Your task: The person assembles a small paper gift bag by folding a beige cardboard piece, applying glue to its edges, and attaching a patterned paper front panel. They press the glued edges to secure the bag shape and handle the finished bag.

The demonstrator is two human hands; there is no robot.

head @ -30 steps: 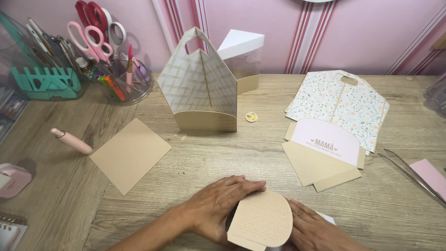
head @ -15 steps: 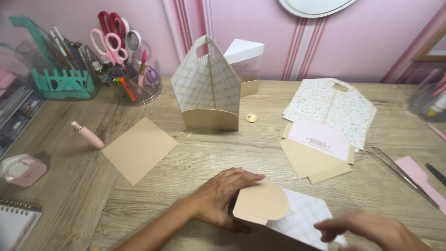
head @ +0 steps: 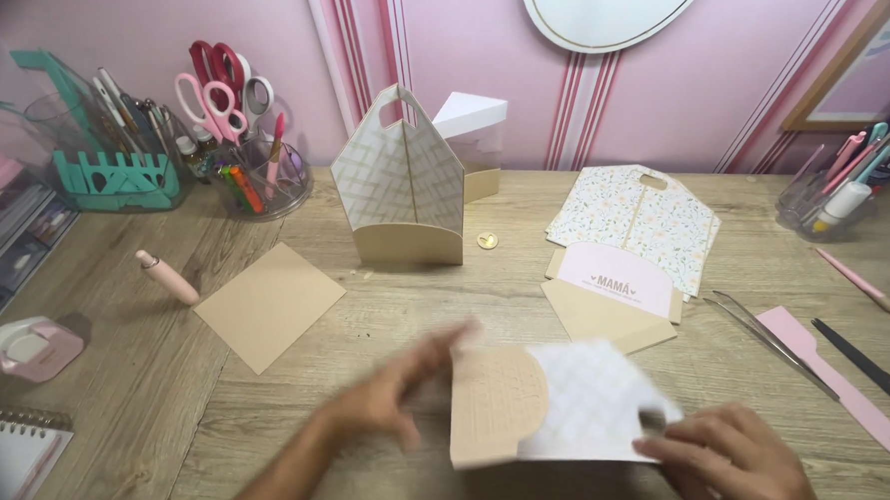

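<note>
the right hand (head: 724, 458) pins the flat paper piece (head: 547, 406) by its near right corner, fingers together on it, at the front of the bench (head: 447, 300). the left hand (head: 396, 392) hovers blurred just left of the tan flap, fingers spread and holding nothing; press that flap flat while the corner stays pinned. farther back stands a finished paper box (head: 402, 182).

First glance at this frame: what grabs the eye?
The two hands at the front edge: the right hand pinches a flat tan-and-white card piece, the left hand blurred beside it. Behind stands an upright paper gift box, with red and pink scissors back left.
</note>
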